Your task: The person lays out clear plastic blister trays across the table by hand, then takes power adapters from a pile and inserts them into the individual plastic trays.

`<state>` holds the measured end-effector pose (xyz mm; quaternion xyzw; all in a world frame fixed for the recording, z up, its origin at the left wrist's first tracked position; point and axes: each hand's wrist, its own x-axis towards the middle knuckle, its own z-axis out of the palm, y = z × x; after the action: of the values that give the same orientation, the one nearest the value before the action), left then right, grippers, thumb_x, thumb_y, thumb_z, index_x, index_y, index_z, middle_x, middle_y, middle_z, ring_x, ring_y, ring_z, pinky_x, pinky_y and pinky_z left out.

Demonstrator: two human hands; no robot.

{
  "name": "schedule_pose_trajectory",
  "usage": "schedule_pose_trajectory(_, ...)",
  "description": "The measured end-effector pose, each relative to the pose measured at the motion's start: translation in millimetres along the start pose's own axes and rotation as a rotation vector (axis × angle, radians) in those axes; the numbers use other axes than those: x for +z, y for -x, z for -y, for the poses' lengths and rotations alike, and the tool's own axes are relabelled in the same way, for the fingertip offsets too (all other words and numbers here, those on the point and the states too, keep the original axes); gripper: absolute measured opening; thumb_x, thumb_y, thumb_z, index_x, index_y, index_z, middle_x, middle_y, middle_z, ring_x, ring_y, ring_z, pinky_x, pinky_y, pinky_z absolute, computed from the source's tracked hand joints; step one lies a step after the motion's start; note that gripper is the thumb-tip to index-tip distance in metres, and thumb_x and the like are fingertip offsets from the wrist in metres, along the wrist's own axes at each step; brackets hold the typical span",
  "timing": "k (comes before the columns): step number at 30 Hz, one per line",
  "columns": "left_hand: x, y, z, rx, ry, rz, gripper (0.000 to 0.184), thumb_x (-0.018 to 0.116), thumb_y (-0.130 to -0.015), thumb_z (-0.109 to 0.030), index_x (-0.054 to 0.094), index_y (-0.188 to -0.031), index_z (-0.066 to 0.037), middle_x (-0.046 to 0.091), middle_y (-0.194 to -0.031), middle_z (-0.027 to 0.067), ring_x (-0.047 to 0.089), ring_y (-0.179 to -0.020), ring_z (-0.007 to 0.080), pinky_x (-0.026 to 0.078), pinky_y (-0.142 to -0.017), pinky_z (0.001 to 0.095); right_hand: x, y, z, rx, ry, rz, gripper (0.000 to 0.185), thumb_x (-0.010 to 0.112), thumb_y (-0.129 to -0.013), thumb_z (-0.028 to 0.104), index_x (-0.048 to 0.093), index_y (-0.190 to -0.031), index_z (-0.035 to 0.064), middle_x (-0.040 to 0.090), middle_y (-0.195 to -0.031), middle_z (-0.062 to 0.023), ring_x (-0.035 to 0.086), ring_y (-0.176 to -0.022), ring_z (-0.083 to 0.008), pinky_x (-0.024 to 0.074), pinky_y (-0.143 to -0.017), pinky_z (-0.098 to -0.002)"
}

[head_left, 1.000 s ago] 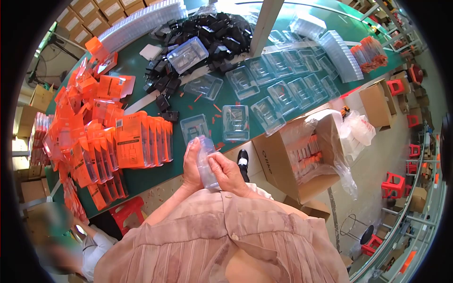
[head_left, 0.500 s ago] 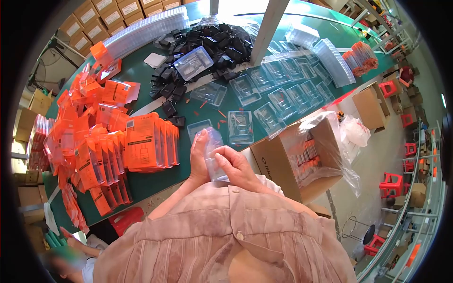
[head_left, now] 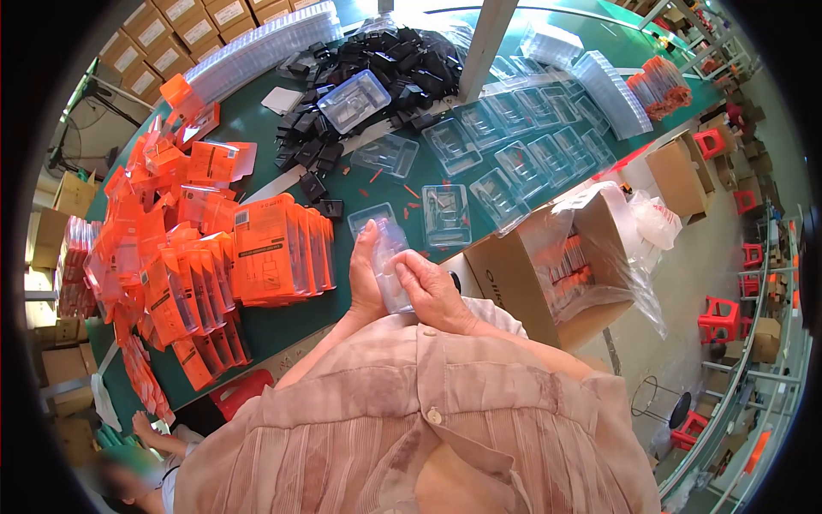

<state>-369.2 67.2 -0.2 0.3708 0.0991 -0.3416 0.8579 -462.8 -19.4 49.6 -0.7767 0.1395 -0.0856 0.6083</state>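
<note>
A clear plastic blister tray [head_left: 391, 272] is held up between both hands, close to my body at the table's front edge. My left hand [head_left: 366, 278] is closed along its left side, the thumb near the upper end. My right hand [head_left: 430, 291] grips the other side, with fingers and thumb bent against the plastic. Just beyond the hands, another clear tray [head_left: 368, 218] lies on the green table, partly hidden by the held one. To the right of it lies a further blister tray [head_left: 447, 216].
Orange packages [head_left: 274, 253] are stacked at left. Black plug adapters [head_left: 398, 73] are heaped at the back, a tray [head_left: 353, 101] on top. Rows of clear trays [head_left: 522, 167] spread right, past a metal post [head_left: 488, 51]. An open carton [head_left: 514, 278] stands front right. A person [head_left: 141, 471] is lower left.
The camera view has shifted slightly, so the table's contents sit a little differently in the picture. Both hands still hold the blister tray; the right fingers have moved slightly on it.
</note>
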Motion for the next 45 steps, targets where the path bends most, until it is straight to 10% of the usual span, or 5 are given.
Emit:
schedule_pose_trajectory(4, 10, 1, -2, -0.007, -0.071, -0.003, 0.036, 0.058, -0.091, -0.042, 0.055, -0.11, -0.011, 0.061, -0.091, 0.0055, 0.062, -0.079, 0.0184, 0.052, -0.071, 0.0339, -26, -15, 9, 0.143, -0.209, 0.27, 0.015, 0.051, -0.098, 0.015, 0.058, -0.096, 0.0023, 0.058, -0.084, -0.0022, 0.052, -0.078, -0.0091, 0.0438, -0.069, -0.0275)
schedule_pose_trajectory(19, 138, -79, 7, 0.243, -0.439, -0.052, 0.045, 0.075, -0.08, -0.016, 0.052, -0.117, -0.005, 0.058, -0.101, 0.004, 0.056, -0.087, 0.0115, 0.047, -0.077, 0.0268, -118, -91, -23, 0.183, -0.52, -0.145, 0.016, 0.056, -0.095, 0.012, 0.059, -0.082, 0.0022, 0.053, -0.071, 0.0036, 0.044, -0.065, -0.0039, 0.038, -0.057, -0.0225)
schedule_pose_trajectory(31, 165, -152, -16, 0.086, -0.539, -0.146, 0.048, 0.069, -0.082, -0.032, 0.053, -0.119, -0.007, 0.057, -0.1, 0.0078, 0.064, -0.078, 0.0185, 0.054, -0.06, 0.0309, -211, -145, -42, 0.234, -0.682, -0.186, 0.023, 0.054, -0.097, 0.018, 0.051, -0.076, 0.0103, 0.044, -0.064, 0.0047, 0.037, -0.057, -0.0043, 0.0288, -0.054, -0.021)
schedule_pose_trajectory(40, 94, -370, -235, 0.315, -0.405, -0.303, 0.042, 0.076, -0.077, -0.03, 0.059, -0.099, 0.001, 0.061, -0.082, 0.0118, 0.063, -0.071, 0.0222, 0.053, -0.058, 0.0411, -186, -124, -42, 0.291, -0.574, -0.061, 0.03, 0.045, -0.101, 0.022, 0.047, -0.075, 0.0074, 0.049, -0.071, -0.0005, 0.042, -0.063, -0.0075, 0.0366, -0.059, -0.0224)
schedule_pose_trajectory(45, 101, -304, -206, 1.147, -1.826, -0.599, 0.061, 0.073, -0.076, -0.037, 0.055, -0.117, 0.005, 0.06, -0.116, 0.0234, 0.063, -0.1, 0.0346, 0.051, -0.087, 0.0415, -178, -117, -52, 0.338, -0.553, -0.129, 0.026, 0.046, -0.099, 0.026, 0.051, -0.08, 0.0087, 0.05, -0.076, -0.0004, 0.045, -0.066, -0.0085, 0.0377, -0.061, -0.0219)
